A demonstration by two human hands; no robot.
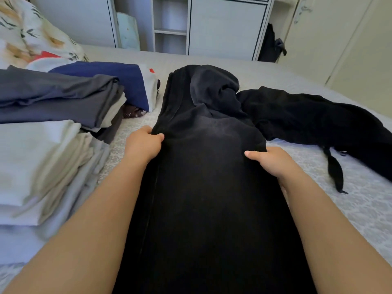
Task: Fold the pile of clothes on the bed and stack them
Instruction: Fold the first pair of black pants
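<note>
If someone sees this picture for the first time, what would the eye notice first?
First the long black garment down the middle of the bed, gripped at its edges by the left hand and right hand. Then the folded stacks on the left, and another black garment lying loose on the right.

Black trousers (pixel 207 166), patterned grey bedspread (pixel 350 204)

bare forearms (pixel 101 209), no sleeves
</note>
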